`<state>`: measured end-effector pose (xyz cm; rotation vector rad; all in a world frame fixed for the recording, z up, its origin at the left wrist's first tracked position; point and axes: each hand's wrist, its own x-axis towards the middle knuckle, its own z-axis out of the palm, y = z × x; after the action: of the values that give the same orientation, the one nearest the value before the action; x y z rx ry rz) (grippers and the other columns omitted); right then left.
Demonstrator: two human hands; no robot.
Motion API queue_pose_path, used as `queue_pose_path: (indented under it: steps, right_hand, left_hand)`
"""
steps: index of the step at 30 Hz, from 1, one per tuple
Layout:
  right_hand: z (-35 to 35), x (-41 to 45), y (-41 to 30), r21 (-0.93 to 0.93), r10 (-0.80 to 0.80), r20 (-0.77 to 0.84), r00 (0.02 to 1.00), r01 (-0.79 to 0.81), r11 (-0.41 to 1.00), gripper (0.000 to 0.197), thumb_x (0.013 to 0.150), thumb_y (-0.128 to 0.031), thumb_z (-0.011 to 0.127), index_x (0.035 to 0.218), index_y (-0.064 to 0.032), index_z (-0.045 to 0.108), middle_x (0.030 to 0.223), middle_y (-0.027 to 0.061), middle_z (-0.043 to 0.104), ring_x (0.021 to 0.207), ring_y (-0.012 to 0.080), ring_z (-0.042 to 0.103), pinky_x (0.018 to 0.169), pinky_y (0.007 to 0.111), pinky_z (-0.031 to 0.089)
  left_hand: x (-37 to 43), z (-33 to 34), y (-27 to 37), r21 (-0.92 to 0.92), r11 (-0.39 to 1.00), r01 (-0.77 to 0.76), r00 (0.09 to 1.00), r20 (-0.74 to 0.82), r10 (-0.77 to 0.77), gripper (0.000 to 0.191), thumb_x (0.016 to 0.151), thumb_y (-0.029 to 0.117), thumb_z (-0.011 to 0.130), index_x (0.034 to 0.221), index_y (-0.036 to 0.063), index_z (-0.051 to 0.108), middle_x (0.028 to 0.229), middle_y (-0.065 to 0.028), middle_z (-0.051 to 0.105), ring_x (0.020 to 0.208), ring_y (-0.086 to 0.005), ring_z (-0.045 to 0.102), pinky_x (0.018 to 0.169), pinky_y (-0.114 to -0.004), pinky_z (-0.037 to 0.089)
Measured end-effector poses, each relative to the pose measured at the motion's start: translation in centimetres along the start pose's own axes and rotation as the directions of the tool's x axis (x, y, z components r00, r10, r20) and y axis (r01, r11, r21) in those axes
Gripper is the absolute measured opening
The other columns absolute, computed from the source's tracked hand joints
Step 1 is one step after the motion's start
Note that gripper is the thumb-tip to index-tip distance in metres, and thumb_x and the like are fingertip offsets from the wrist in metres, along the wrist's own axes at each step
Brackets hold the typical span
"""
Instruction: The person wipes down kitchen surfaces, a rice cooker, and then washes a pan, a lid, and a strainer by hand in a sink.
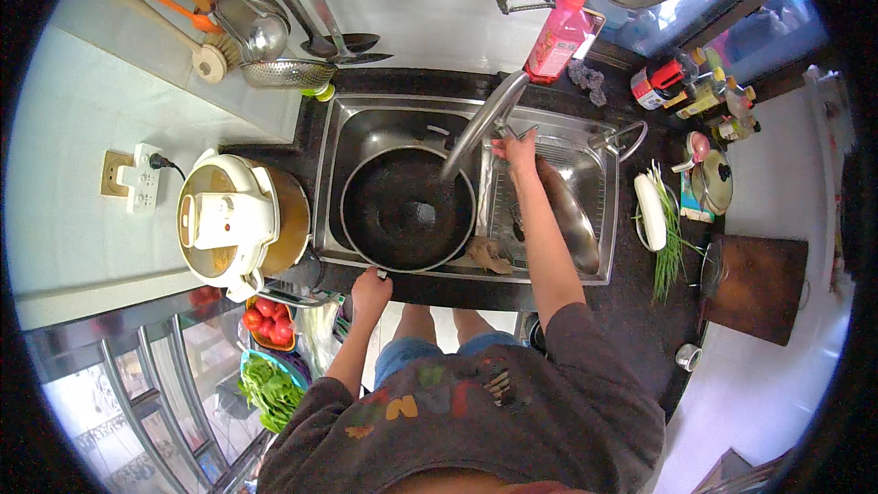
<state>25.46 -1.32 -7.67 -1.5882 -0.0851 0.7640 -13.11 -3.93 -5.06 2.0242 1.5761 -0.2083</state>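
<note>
A dark round wok (405, 219) rests in the left basin of the steel double sink (329, 151). My left hand (372, 290) is closed around the wok's handle at the front edge of the sink. My right hand (516, 148) reaches to the base of the curved metal faucet (483, 120), beside its lever; its fingers look spread, and whether they touch the lever is unclear. The spout hangs over the wok's right side. In the right basin, partly behind my right forearm, a large steel lid or bowl (573, 219) leans tilted. A crumpled brown cloth-like thing (489, 254) lies at the basin divider.
A white electric cooker (230, 219) stands close on the left. Behind the faucet is a pink soap bottle (559, 34). A peeled white radish (650, 211) and green onions (669, 254) lie on the right counter, near a cleaver-like dark board (758, 288). Utensils hang at upper left.
</note>
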Motion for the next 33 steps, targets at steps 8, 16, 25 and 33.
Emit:
queue_pose_path:
  steps: [8,16,25,33]
  right_hand:
    - [-0.6,-0.8,-1.2,-0.347,-0.133,0.116,0.984,0.165,0.923,0.071,0.079,-0.007,0.052,0.127,0.0097,0.002,0.097,0.0224,0.056,0.081,0.0298,0.059,0.070,0.035,0.049]
    - [-1.7,-2.0,1.2,-0.363,-0.108,0.320,0.941,0.228,0.903,0.027,0.073,-0.021,0.062,0.086,0.0022,0.057,0.074,0.0111,0.059,0.067,0.0237,0.055,0.062,0.032,0.042]
    - [-8.7,-10.9,-7.9,-0.103,0.076,0.241,0.968,-0.053,0.993,0.023,0.080,-0.014,0.058,0.094,0.0038,0.056,0.060,0.0019,0.047,0.056,0.0117,0.046,0.053,0.025,0.038]
    - [-14.8,-20.1,-14.1,0.247,0.101,0.131,0.986,-0.132,0.960,0.016,0.086,-0.009,0.050,0.094,0.0047,0.051,0.063,0.0015,0.040,0.059,0.0136,0.041,0.060,0.031,0.041]
  left_hand:
    - [-1.3,-3.7,-1.2,0.119,0.983,-0.136,0.988,-0.056,0.144,0.028,0.067,0.021,0.059,0.087,0.0022,0.057,0.068,-0.0194,0.060,0.066,-0.0355,0.059,0.062,-0.045,0.047]
    - [-4.0,-9.4,-0.4,0.040,0.977,-0.210,0.975,0.084,0.206,0.036,0.068,0.029,0.059,0.098,0.0086,0.059,0.073,-0.0200,0.060,0.070,-0.0374,0.058,0.066,-0.047,0.046]
    - [-1.9,-10.5,-0.1,0.014,0.904,-0.427,0.888,0.193,0.416,0.035,0.066,0.029,0.061,0.095,0.0111,0.061,0.076,-0.0187,0.060,0.073,-0.0366,0.058,0.065,-0.045,0.046]
    - [3.9,-7.2,3.4,-0.086,0.762,-0.642,0.730,0.234,0.642,0.030,0.070,0.027,0.059,0.096,0.0127,0.061,0.076,-0.0157,0.061,0.073,-0.0355,0.058,0.066,-0.044,0.046]
